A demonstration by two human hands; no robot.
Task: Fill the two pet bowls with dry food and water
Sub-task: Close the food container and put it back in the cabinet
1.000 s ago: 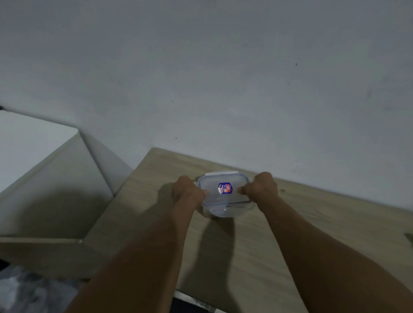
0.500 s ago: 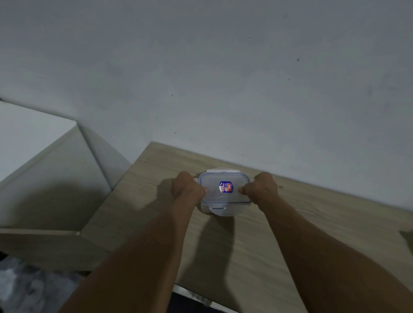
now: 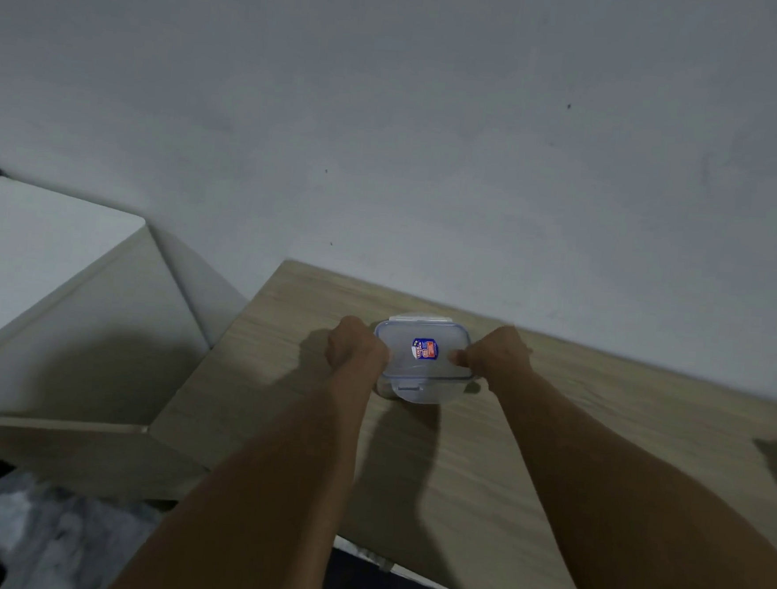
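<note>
Where the wooden tabletop (image 3: 527, 446) meets the grey wall (image 3: 436, 113), a small clear plastic food container (image 3: 423, 365) with a blue-rimmed snap-lock lid stands between the two hands. The left hand (image 3: 357, 349) is curled against its left side and the right hand (image 3: 497, 357) pinches its right edge, both gripping it. A small blue, white and orange sticker (image 3: 424, 349) sits on the lid; its writing is too small to read

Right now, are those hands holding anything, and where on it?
Yes: the clear lidded container. The left hand grips its left side and the right hand its right side, at the lid's edge.
</note>
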